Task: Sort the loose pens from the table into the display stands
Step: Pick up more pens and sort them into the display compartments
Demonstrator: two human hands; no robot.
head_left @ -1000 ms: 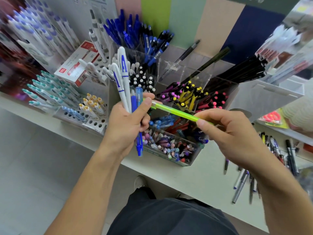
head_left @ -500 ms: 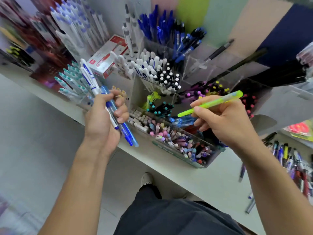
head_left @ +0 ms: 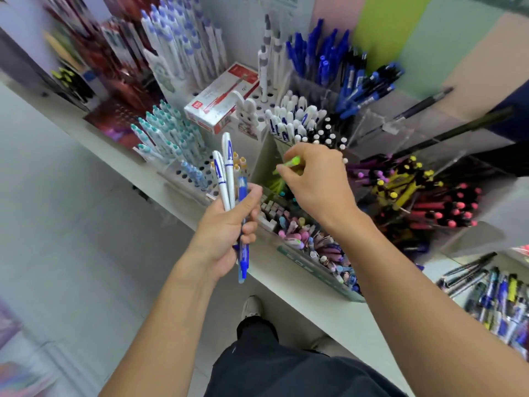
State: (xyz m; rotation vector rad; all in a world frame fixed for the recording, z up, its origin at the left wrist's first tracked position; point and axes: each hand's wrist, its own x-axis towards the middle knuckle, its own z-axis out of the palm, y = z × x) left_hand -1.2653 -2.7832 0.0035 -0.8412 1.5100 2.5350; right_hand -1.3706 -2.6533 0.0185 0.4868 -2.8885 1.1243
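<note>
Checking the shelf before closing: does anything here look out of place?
Yes. A red and white box lies tilted among the upright pens, and loose pens lie jumbled on the table at the right.

The lime-green pen (head_left: 289, 162) is bright against the white bench (head_left: 329, 308). Two white pens (head_left: 226, 179) carry blue lettering and blue rings; beside them is a translucent blue pen (head_left: 242, 224). The carton (head_left: 221, 100) is red and white. Teal-capped pens (head_left: 169, 130) are white-bodied. The trousers (head_left: 286, 368) are black.
</note>
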